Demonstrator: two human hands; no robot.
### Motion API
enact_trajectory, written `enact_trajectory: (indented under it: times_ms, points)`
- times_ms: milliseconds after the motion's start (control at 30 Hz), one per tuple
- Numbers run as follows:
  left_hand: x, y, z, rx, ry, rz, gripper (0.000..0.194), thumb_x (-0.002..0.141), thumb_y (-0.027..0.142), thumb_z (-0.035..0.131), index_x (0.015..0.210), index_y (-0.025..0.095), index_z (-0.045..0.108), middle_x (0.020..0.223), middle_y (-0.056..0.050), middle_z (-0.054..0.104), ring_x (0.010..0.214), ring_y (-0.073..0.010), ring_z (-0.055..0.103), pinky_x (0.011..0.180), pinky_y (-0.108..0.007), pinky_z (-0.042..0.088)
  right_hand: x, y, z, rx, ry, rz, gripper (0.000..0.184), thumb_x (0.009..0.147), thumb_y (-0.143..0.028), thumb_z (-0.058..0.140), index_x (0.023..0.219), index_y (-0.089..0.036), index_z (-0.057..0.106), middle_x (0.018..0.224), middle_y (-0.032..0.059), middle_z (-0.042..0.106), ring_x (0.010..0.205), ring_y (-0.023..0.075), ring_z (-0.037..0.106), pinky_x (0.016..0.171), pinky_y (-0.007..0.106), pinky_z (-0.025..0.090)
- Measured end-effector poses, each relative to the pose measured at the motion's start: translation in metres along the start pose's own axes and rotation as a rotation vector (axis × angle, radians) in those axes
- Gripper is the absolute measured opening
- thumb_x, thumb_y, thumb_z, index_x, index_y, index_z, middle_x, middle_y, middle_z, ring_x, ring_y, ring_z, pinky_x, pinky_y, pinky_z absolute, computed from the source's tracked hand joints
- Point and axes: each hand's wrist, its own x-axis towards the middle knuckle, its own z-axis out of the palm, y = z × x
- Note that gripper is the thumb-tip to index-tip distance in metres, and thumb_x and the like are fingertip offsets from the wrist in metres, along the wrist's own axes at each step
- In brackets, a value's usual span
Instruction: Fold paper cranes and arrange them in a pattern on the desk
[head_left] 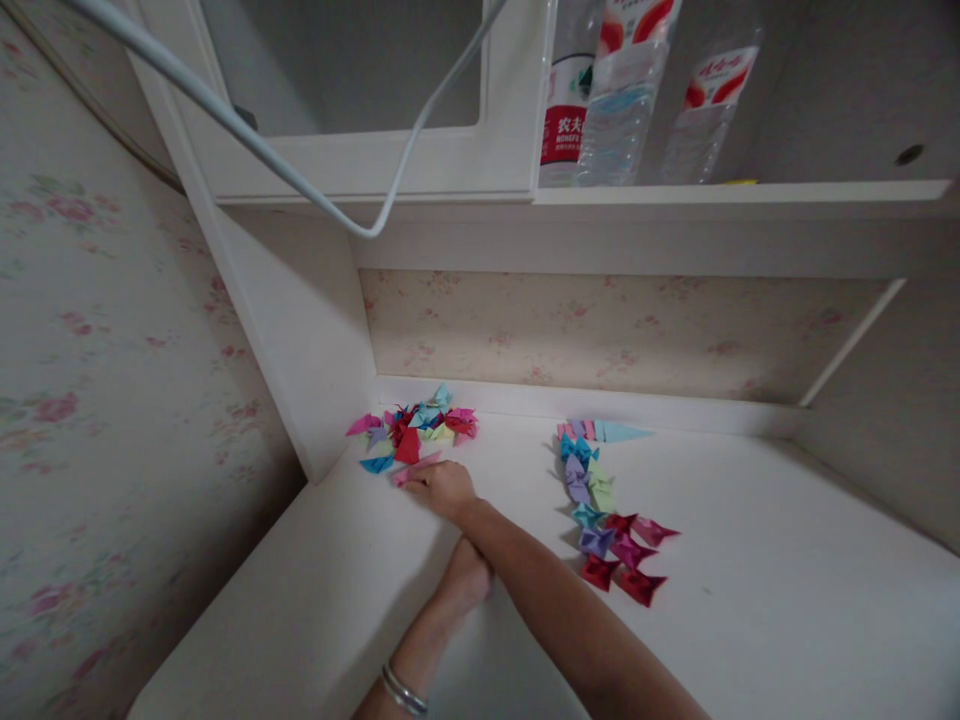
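My right hand reaches across to the left, its fingers closed on a pink folded-paper piece at the near edge of a heap of colourful paper origami. Under my right forearm, my left hand rests near the white desk surface, its fingers hidden behind that forearm. To the right, a group of folded pieces stands in rough rows, among them a purple one, a pale green one and a dark red one. A light blue pointed piece lies behind them by the back ledge.
A white cable hangs across the upper left, in front of the cabinet. Plastic bottles stand on the shelf above the desk. A side panel bounds the desk at left, beside the flowered wall.
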Motion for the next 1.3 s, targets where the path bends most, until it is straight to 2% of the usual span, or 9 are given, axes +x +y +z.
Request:
enact_trajectory:
  times_ms: [100,200,333,433,667,867,1000,1167,1300]
  points:
    - [-0.002,-0.001,-0.002,0.026,-0.047,-0.007,0.012,0.062,0.021,0.066,0.073,0.016,0.064,0.073,-0.005,0.063,0.076,-0.0225,0.058,0.065,-0.031,0.045,-0.008,0.002,-0.005,0.106,0.085,0.058,0.031,0.092,-0.044,0.043,0.104,-0.032,0.069,0.094,-0.0007,0.073,0.082,0.0168,0.066,0.073,0.024,0.047]
    - [0.002,-0.006,-0.007,0.063,-0.025,-0.111,0.007,0.059,0.013,0.06,0.064,0.016,0.058,0.047,0.004,0.043,0.045,-0.0101,0.04,0.043,-0.024,0.029,-0.024,0.006,-0.015,0.203,0.162,0.104,0.035,0.096,-0.039,0.036,0.112,-0.028,0.065,0.093,-0.0001,0.073,0.066,0.0119,0.066,0.067,0.021,0.048]
    - [0.005,-0.004,-0.011,-0.127,0.027,-0.092,0.019,0.064,0.017,0.057,0.082,0.02,0.053,0.052,0.01,0.032,0.04,-0.0048,0.023,0.04,-0.019,0.015,-0.071,0.015,-0.036,0.627,0.301,0.214,0.04,0.093,-0.045,0.04,0.118,-0.021,0.061,0.087,0.0019,0.072,0.054,0.0129,0.063,0.052,0.022,0.048]
    - [-0.001,0.007,-0.008,-0.202,-0.053,-0.074,0.024,0.07,0.022,0.058,0.092,0.021,0.052,0.067,0.007,0.044,0.044,-0.0035,0.031,0.04,-0.018,0.016,-0.122,0.022,-0.051,0.879,0.386,0.272,0.045,0.089,-0.048,0.047,0.121,-0.019,0.061,0.094,0.0051,0.072,0.076,0.0184,0.066,0.069,0.029,0.052]
    - [-0.024,0.02,0.008,-0.069,-0.314,-0.09,0.019,0.079,0.035,0.061,0.083,0.018,0.052,0.067,0.004,0.045,0.055,-0.0069,0.042,0.045,-0.018,0.026,-0.212,0.032,-0.036,0.771,0.41,0.3,0.043,0.09,-0.039,0.048,0.131,-0.025,0.052,0.131,0.0069,0.055,0.118,0.0236,0.052,0.099,0.039,0.041]
    - [-0.019,0.003,0.006,0.151,-0.191,-0.012,0.036,0.077,0.048,0.064,0.067,0.015,0.051,0.056,0.005,0.044,0.05,-0.0074,0.039,0.047,-0.02,0.03,-0.218,0.031,-0.022,0.847,0.329,0.254,0.047,0.09,-0.032,0.048,0.137,-0.028,0.044,0.136,0.007,0.049,0.095,0.0199,0.064,0.074,0.03,0.054]
    - [-0.013,-0.001,0.004,0.068,-0.081,-0.04,0.035,0.075,0.048,0.064,0.07,0.015,0.052,0.056,0.005,0.046,0.047,-0.0071,0.038,0.043,-0.019,0.029,-0.211,0.03,-0.025,0.957,0.295,0.25,0.038,0.089,-0.035,0.05,0.126,-0.028,0.056,0.12,0.0067,0.062,0.081,0.0177,0.065,0.069,0.029,0.053]
    - [-0.014,0.004,0.005,0.091,-0.065,-0.05,0.036,0.077,0.051,0.061,0.073,0.016,0.053,0.053,0.004,0.051,0.042,-0.0076,0.043,0.039,-0.018,0.028,-0.202,0.039,-0.018,1.326,0.277,0.462,0.034,0.085,-0.049,0.054,0.091,-0.017,0.063,0.075,0.0029,0.066,0.042,0.0076,0.051,0.038,0.018,0.035]
    - [-0.016,0.004,0.005,0.181,-0.127,-0.046,0.036,0.079,0.051,0.059,0.076,0.015,0.055,0.052,0.003,0.052,0.042,-0.0084,0.044,0.037,-0.018,0.029,-0.197,0.048,-0.016,1.514,0.374,0.521,0.039,0.079,-0.051,0.061,0.097,-0.017,0.058,0.067,-0.0029,0.059,0.033,0.0039,0.038,0.031,0.017,0.025]
